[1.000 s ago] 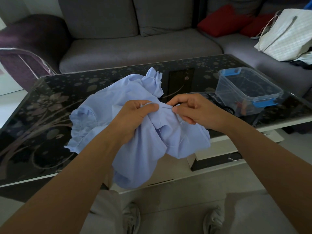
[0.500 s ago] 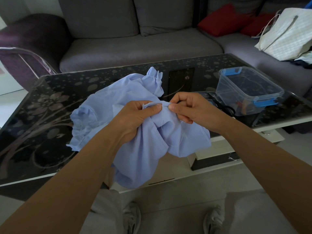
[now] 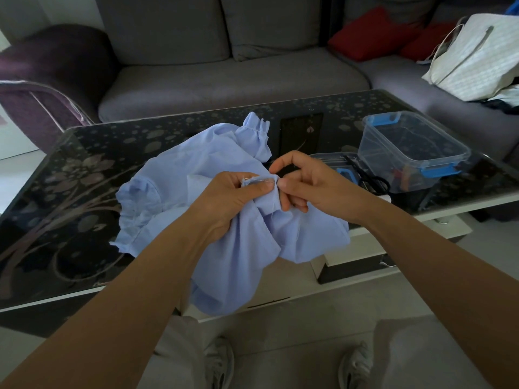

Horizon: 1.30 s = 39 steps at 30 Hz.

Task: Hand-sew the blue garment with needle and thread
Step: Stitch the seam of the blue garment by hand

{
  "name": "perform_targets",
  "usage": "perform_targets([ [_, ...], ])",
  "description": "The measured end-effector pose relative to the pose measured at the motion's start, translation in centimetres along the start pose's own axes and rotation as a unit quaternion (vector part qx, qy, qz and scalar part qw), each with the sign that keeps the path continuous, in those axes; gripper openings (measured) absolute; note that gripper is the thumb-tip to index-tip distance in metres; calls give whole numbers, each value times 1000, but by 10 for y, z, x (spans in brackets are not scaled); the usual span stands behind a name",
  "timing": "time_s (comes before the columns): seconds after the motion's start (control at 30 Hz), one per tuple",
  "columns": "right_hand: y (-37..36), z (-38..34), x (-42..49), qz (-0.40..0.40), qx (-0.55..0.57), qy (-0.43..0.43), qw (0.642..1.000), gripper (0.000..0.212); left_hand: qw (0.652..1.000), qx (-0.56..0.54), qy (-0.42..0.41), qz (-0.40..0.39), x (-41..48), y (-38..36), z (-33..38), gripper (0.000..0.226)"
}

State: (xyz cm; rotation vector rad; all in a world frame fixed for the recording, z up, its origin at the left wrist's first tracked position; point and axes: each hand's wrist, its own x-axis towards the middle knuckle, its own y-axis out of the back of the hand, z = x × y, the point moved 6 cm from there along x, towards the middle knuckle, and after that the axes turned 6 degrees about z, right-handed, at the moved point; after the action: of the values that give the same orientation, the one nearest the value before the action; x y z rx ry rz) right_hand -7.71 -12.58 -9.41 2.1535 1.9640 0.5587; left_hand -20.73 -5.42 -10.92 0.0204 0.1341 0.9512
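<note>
Head view: the garment (image 3: pixel 179 192) lies bunched at the worktop's (image 3: pixel 70 192) near edge, partly hanging off. The left hand (image 3: pixel 233 197) grips a raised fold. The needle (image 3: pixel 259 179) lies across it, long axis left to right. The right hand (image 3: pixel 317 186), fingers curled, is nearer, meeting the needle's right end; whether it pinches, I cannot tell. Scissors (image 3: pixel 370 178) and box (image 3: pixel 415 153) sit beyond, apart.

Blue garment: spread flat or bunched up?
Bunched up: the blue garment lies crumpled on the table, partly hanging over its edge, with the left hand gripping a fold.
</note>
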Motion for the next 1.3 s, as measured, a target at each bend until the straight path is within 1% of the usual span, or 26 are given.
perform_targets([
  [0.1, 5, 0, 2, 30, -20, 5, 999, 15, 1000, -3, -9, -7, -1, -1, 2, 69],
  [0.17, 5, 0, 2, 48, -51, 19, 997, 11, 1000, 0, -8, -4, -1, -1, 2, 72],
  [0.23, 6, -2, 3, 87, -100, 51, 990, 9, 1000, -3, -4, 20, 1, 1, -1, 57],
  [0.33, 8, -11, 2, 146, -146, 111, 972, 19, 999, 3, 7, 51, 6, 4, -6, 30],
  [0.37, 7, -15, 2, 154, -155, 131, 967, 20, 999, 6, 10, 53, 6, 4, -5, 26],
  [0.53, 1, -18, 2, 156, -171, 186, 955, 20, 999, 25, -7, 35, 4, 0, -4, 50],
  [0.57, 0, -19, 1, 162, -183, 199, 949, 20, 999, 28, -9, 33, 5, 0, -6, 49],
  [0.63, -3, -23, 0, 162, -196, 230, 940, 17, 999, 38, -9, 35, 6, 0, -8, 38],
  [0.7, -10, -29, -3, 135, -175, 252, 942, 14, 998, 44, -10, 40, 6, 1, -9, 28],
  [0.77, -20, -35, -4, 87, -122, 248, 957, 10, 998, 40, -7, 48, 7, 5, -10, 21],
  [0.8, -24, -36, -5, 52, -78, 222, 970, 8, 998, 33, -2, 55, 9, 7, -11, 20],
  [0.83, -28, -35, -6, 0, -22, 173, 985, 6, 998, 26, 3, 62, 10, 10, -12, 23],
  [0.87, -34, -32, -9, -77, 37, 105, 991, 5, 997, 13, 6, 71, 12, 12, -13, 26],
  [0.9, -42, -27, -15, -176, 78, 32, 981, 5, 997, 3, 13, 81, 13, 15, -14, 24],
  [0.93, -50, -23, -25, -289, 91, -39, 952, 8, 996, -7, 19, 92, 15, 17, -16, 22],
  [0.97, -57, -20, -39, -402, 89, -99, 906, 12, 994, -12, 26, 104, 15, 18, -16, 26],
  [1.0, -63, -18, -54, -503, 89, -143, 848, 16, 993, -20, 31, 111, 14, 19, -17, 33],
  [1.03, -66, -18, -65, -572, 97, -171, 796, 18, 992, -29, 35, 115, 13, 19, -15, 37],
  [1.07, -66, -20, -71, -605, 107, -182, 768, 19, 991, -38, 37, 119, 14, 19, -16, 38],
  [1.1, -65, -24, -71, -608, 112, -177, 766, 20, 991, -48, 39, 122, 14, 19, -15, 37],
  [1.13, -61, -27, -66, -584, 110, -163, 788, 20, 989, -56, 43, 126, 14, 19, -16, 35],
  [1.17, -56, -29, -59, -533, 104, -144, 827, 20, 988, -63, 49, 128, 14, 18, -15, 31],
  [1.2, -50, -30, -49, -455, 92, -130, 876, 19, 988, -71, 54, 129, 14, 17, -15, 28],
  [1.23, -42, -30, -38, -355, 76, -122, 924, 18, 987, -83, 60, 126, 13, 17, -15, 25],
  [1.27, -33, -27, -27, -246, 60, -116, 960, 17, 985, -97, 66, 123, 14, 16, -17, 24],
  [1.3, -23, -23, -18, -138, 44, -109, 983, 16, 984, -114, 71, 120, 13, 15, -18, 26],
])
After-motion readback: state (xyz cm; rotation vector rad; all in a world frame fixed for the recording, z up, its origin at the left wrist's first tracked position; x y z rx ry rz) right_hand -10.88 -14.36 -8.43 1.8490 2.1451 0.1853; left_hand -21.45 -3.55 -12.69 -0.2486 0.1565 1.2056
